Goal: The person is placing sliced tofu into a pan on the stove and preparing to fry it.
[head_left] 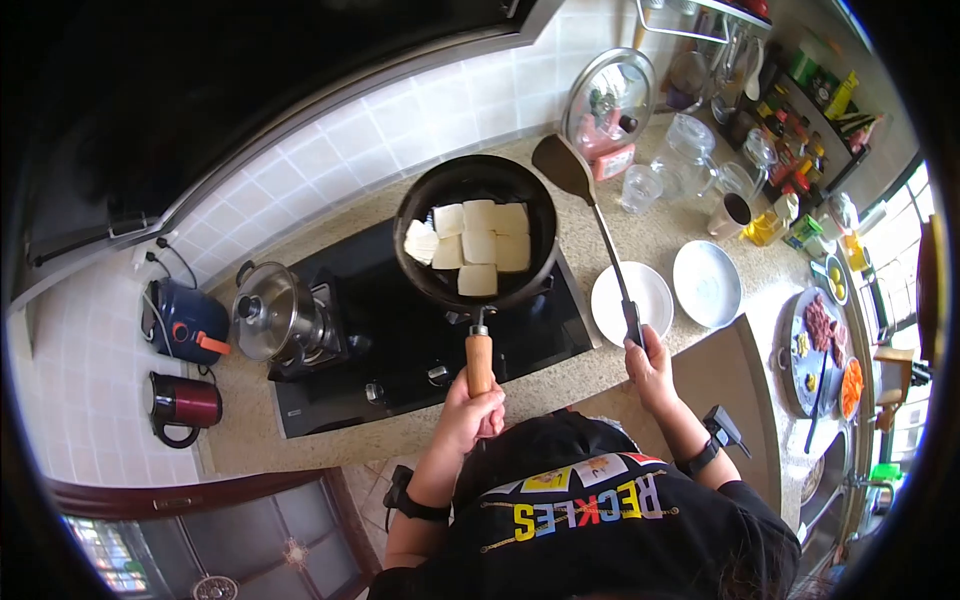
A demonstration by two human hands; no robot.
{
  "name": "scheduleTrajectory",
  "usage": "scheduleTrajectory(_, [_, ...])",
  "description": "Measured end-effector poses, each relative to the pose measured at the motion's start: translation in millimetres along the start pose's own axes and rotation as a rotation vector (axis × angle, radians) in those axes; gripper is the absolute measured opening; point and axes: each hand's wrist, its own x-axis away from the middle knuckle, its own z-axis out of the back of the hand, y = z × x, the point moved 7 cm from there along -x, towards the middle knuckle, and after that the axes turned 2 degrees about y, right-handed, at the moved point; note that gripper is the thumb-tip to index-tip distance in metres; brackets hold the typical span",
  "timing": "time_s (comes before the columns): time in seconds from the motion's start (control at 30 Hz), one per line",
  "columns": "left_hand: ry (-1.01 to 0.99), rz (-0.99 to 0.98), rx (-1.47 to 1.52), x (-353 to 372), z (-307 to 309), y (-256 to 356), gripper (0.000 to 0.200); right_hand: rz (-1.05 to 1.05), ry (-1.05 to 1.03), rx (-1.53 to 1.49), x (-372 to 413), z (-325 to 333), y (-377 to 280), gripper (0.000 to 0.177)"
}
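Note:
My left hand (474, 412) is wrapped round the wooden handle of a dark frying pan (420, 275), which sits over the right side of the black gas stove (380, 345). Several pale square slices that look like tofu (479, 247) lie close together in the pan. In my right hand (650, 370) is a spatula (606, 235), gripped by its dark handle. Its broad brown blade is raised to the right of the pan, apart from the slices. Below the spatula's shaft is a white plate (655, 300), partly covered by it.
A lidded steel pot (272, 312) stands on the left burner. Beyond it are a blue appliance (190, 322) and a red kettle (186, 408). A second white plate (708, 284), glassware (685, 160) and a large platter of ingredients (798, 345) stand to the right. A glass lid (608, 100) leans against the wall.

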Motion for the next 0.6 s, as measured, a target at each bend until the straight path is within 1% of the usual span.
scheduleTrajectory(0.07, [0.000, 0.009, 0.037, 0, -4, 7, 0.022, 0.087, 0.106, 0.123, -4, 26, 15, 0.012])
scheduleTrajectory(0.1, [0.000, 0.019, 0.036, -1, -5, 9, 0.021, 0.075, 0.197, 0.114, 0, 38, 13, 0.014])
scheduleTrajectory(0.2, [-0.003, 0.032, 0.034, -3, -12, 16, 0.020, 0.194, 0.255, 0.405, 16, 99, 4, 0.013])
scheduleTrajectory(0.23, [-0.005, 0.029, 0.047, -2, -12, 16, 0.020, 0.126, 0.279, 0.453, 19, 102, 4, 0.015])
scheduleTrajectory(0.27, [-0.037, 0.055, 0.033, -6, -18, 14, 0.020, 0.191, 0.353, 0.561, 34, 124, -1, 0.019])
scheduleTrajectory(0.3, [-0.017, 0.048, 0.025, -6, -18, 16, 0.020, 0.171, 0.373, 0.602, 41, 135, 2, 0.020])
scheduleTrajectory(0.37, [0.014, 0.049, 0.030, -2, -15, 18, 0.021, 0.145, 0.406, 0.642, 56, 144, 1, 0.021])
scheduleTrajectory(0.43, [0.034, 0.045, 0.033, 1, -14, 20, 0.022, 0.065, 0.422, 0.770, 69, 149, -3, 0.022])
scheduleTrajectory(0.47, [0.041, 0.052, 0.033, -2, -15, 18, 0.022, 0.046, 0.450, 0.772, 80, 154, 0, 0.022])
scheduleTrajectory(0.53, [0.034, 0.046, 0.031, 0, -14, 18, 0.022, 0.077, 0.461, 0.832, 85, 154, 1, 0.023])
scheduleTrajectory(0.57, [0.025, 0.052, 0.023, -2, -16, 18, 0.022, 0.001, 0.459, 0.889, 93, 155, 3, 0.024])
scheduleTrajectory(0.6, [0.027, 0.050, 0.020, -2, -17, 19, 0.022, -0.004, 0.468, 0.888, 95, 155, 6, 0.024])
